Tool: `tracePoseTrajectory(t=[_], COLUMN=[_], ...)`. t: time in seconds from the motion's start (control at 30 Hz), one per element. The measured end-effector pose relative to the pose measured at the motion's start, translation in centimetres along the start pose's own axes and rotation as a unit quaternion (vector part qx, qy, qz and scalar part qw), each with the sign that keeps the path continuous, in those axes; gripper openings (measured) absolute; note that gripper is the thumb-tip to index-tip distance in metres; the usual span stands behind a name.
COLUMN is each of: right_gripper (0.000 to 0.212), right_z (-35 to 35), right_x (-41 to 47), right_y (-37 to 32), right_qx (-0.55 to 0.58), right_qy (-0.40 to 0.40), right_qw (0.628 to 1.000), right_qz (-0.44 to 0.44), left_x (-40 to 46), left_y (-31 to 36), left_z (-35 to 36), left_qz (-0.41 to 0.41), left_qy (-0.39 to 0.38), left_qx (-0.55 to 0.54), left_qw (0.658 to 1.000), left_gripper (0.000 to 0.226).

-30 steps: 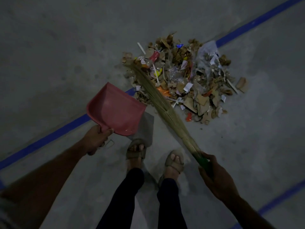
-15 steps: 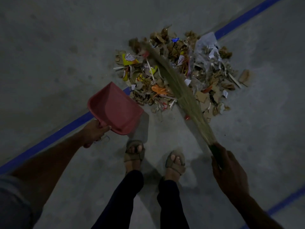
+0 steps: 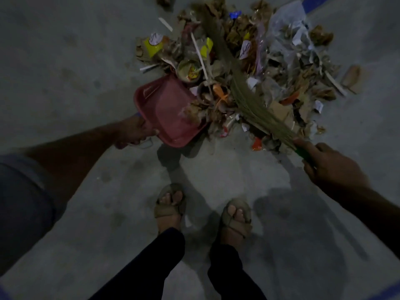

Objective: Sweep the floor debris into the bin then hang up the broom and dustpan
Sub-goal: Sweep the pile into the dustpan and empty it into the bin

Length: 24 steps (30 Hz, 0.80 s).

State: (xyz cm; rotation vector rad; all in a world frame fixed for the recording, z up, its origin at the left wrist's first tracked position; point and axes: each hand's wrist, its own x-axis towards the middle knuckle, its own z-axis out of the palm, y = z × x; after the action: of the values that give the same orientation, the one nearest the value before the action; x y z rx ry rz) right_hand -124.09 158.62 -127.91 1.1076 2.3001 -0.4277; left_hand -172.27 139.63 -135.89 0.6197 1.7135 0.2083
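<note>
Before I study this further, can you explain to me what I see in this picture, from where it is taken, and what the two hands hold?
There is no machine here. A person wears a camera on the head, so the picture looks down at their own arms and at their sandalled feet on a grey concrete floor. The left hand grips the handle of a red dustpan, whose open edge meets a heap of rubbish. The right hand grips the green handle of a grass broom, whose bristles lie across the debris pile of torn cardboard, paper, plastic and wrappers. A few scraps already sit in the pan. No bin is in view.
</note>
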Motion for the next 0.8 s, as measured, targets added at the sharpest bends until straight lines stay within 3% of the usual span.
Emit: tracePoseTrajectory(t=[0.07,0.23,0.33,0.43,0.6,0.8], right_gripper=[0.060,0.066,0.064,0.063,0.082,0.082], right_z=[0.0,1.0,2.6,3.6,4.7,5.1], right_x=[0.0,-3.0,-5.4,-8.1,-11.8,-15.0], right_y=[0.4,-0.9,-1.7,-2.3,-1.7,-3.4], right_qx=[0.018,0.068,0.074,0.095,0.080,0.105], right_qy=[-0.015,-0.019,-0.025,-0.025,-0.028,-0.028], right_qw=[1.000,0.995,0.994,0.993,0.995,0.994], right_qz=[-0.004,-0.066,-0.077,-0.072,-0.046,-0.021], left_x=[0.4,-0.4,-0.7,-0.9,-0.7,-3.4], left_y=[0.3,1.4,1.9,2.0,0.9,2.1], left_z=[0.7,3.6,5.5,7.0,8.4,11.0], left_qz=[0.008,0.028,0.042,0.037,0.046,0.095], left_qy=[-0.005,0.027,0.002,-0.008,0.026,0.090], left_qx=[0.003,-0.014,-0.066,-0.101,-0.110,-0.120], left_qw=[1.000,0.999,0.997,0.994,0.992,0.984], left_gripper=[0.027,0.023,0.017,0.019,0.023,0.017])
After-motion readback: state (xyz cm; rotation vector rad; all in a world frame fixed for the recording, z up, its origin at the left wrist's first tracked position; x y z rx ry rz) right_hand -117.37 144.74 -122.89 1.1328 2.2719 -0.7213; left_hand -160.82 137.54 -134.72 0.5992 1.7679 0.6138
